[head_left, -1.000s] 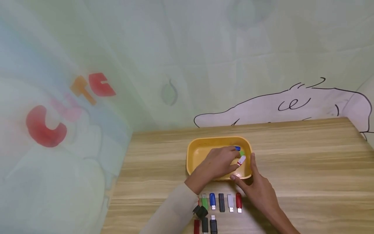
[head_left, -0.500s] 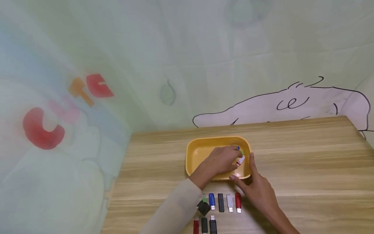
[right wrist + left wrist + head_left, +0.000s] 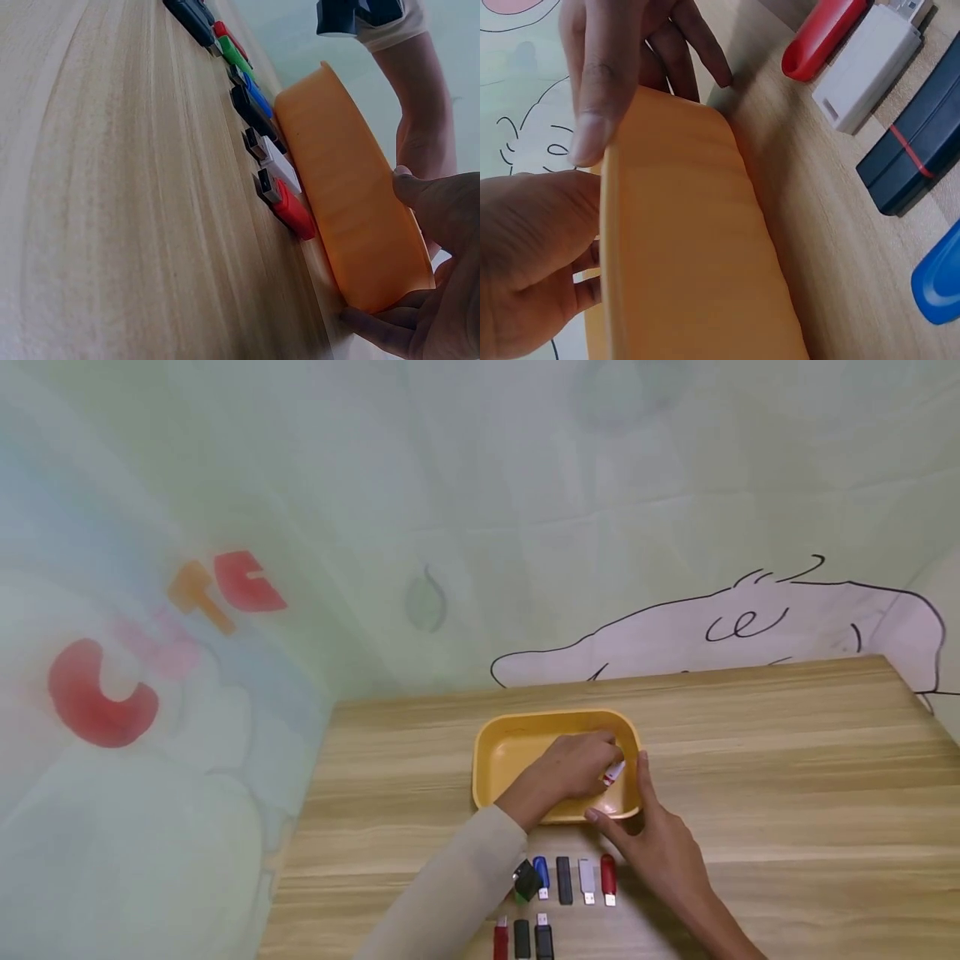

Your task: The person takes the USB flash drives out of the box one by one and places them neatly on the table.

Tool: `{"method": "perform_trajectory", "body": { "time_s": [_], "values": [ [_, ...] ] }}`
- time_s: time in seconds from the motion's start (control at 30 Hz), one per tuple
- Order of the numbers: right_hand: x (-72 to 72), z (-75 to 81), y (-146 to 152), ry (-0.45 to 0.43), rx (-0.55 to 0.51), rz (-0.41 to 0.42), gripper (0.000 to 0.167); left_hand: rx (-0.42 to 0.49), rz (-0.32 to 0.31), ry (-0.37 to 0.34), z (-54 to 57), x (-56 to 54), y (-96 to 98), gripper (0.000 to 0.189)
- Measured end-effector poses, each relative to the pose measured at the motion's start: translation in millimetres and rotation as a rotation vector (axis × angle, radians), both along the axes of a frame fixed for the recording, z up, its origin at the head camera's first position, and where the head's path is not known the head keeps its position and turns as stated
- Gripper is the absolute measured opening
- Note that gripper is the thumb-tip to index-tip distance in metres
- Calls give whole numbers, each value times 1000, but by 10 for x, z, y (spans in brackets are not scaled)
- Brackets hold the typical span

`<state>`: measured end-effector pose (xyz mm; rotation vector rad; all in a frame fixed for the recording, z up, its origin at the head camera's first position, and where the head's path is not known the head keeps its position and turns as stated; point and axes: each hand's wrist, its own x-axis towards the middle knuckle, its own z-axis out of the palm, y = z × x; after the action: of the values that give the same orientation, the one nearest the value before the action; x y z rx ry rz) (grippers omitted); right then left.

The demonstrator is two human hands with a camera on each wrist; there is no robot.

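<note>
A yellow plastic basin (image 3: 501, 768) stands on the wood-grain table. My left hand (image 3: 576, 767) reaches down inside its right part, fingers bent over a white-and-red USB flash drive (image 3: 614, 772). The fingertips are hidden in the head view, and the basin wall (image 3: 682, 225) covers them in the left wrist view, so whether they pinch anything cannot be made out. With thumb on the front rim and fingers round the right end, my right hand (image 3: 666, 856) holds the basin's near right corner; the right wrist view shows the thumb (image 3: 412, 187) over the rim.
In front of the basin lie USB flash drives in a row: red (image 3: 608, 878), silver-white (image 3: 587, 878), black (image 3: 565, 880), blue (image 3: 542, 874) and others. A nearer row has dark red (image 3: 501, 940) and black (image 3: 543, 940) ones. A printed cloth (image 3: 450, 527) hangs behind the table.
My left hand has dipped lower and further right in the basin, its fingers bending more. The blue and green pieces seen earlier by its fingertips are now covered. The right hand keeps its hold.
</note>
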<state>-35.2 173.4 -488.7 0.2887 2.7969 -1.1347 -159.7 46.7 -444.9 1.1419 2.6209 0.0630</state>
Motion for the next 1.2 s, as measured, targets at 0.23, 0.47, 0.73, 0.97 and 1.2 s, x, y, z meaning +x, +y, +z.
{"method": "perform_trajectory", "body": {
  "time_s": [0.23, 0.47, 0.73, 0.97, 1.2],
  "values": [
    [-1, 10, 3, 2, -8, 5, 121, -42, 13, -3, -64, -23, 64, 36],
    [15, -12, -23, 14, -7, -1, 120, -69, 6, 2, -82, -50, 74, 37],
    [11, -11, -25, 3, 7, -6, 122, -84, 19, -11, -67, -62, 101, 38],
    [17, -5, -19, -9, -2, -6, 122, -93, 19, -23, -64, -69, 110, 38],
    [17, -6, -16, -3, 2, -4, 122, -97, 26, -36, -75, -73, 123, 41]
  ]
}}
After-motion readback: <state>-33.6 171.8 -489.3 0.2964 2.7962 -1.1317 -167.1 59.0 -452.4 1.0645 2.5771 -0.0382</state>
